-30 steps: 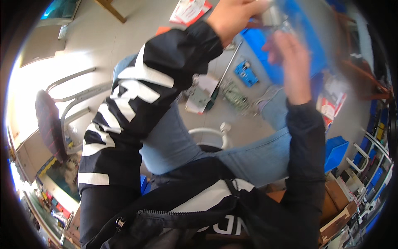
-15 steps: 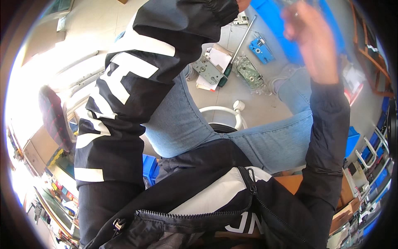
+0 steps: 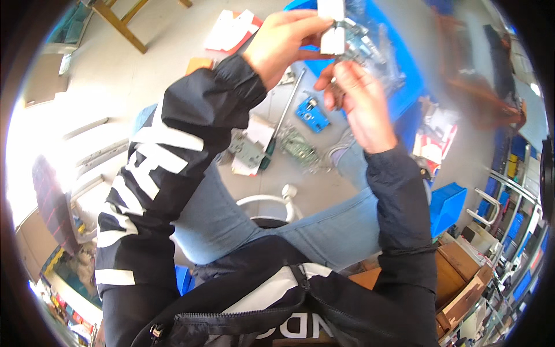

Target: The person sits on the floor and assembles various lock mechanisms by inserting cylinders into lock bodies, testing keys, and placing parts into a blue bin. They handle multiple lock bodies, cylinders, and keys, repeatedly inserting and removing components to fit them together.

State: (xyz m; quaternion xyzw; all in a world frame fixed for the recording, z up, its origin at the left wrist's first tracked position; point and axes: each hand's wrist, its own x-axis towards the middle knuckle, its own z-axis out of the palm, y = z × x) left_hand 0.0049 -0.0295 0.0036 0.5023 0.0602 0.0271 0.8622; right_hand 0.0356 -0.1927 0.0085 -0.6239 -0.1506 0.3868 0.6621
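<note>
My left hand (image 3: 283,43) is closed on a flat white rectangular piece (image 3: 332,37), held upright over the edge of a blue bin (image 3: 404,69). Just below it is my right hand (image 3: 359,95), its fingers curled and pinched together; whatever they hold is too small to make out. Inside the bin lie metal parts in clear plastic bags (image 3: 370,46). On the floor below my hands rest a blue lock case (image 3: 312,114), a lock case in clear plastic (image 3: 298,144) and a grey metal lock case (image 3: 245,149). Among them lies a long screwdriver (image 3: 284,113) with a dark green handle.
White and red papers (image 3: 231,30) lie on the floor at the far left, near a wooden stand (image 3: 124,26). Right of my right arm are more papers (image 3: 436,136) and a small blue bin (image 3: 446,205). A white chair base (image 3: 286,199) shows between my knees.
My left hand has come into view with the white piece. My right hand, blurred over the bin before, is now lower and closer to the left. The whole view has shifted.
</note>
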